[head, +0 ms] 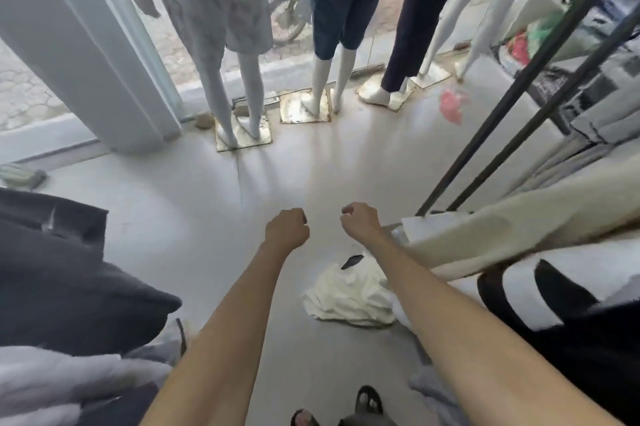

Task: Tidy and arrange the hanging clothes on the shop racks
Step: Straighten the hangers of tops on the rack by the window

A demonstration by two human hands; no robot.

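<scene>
Both arms reach forward over the pale floor (194, 217), bare to the elbow. The left hand (286, 230) and the right hand (360, 221) sit side by side just below the middle of the view, close but not touching, each with its fingers curled into a loose fist and nothing visible in its grasp. A crumpled white garment (346, 297) lies on the floor at about 6 o'clock from the right hand and 5 o'clock from the left, partly under the right forearm and touched by neither hand; a black hanger (351, 261) pokes from its top edge. At 3 o'clock from the hands, a cream garment (519, 228) and a black-and-white garment (554, 304) hang by the dark slanting rack poles (519, 107). At 9 o'clock, dark clothes (62, 269) hang well apart from the left hand. At 12 o'clock, dressed mannequins (242, 44) stand on square plates along the shopfront.
</scene>
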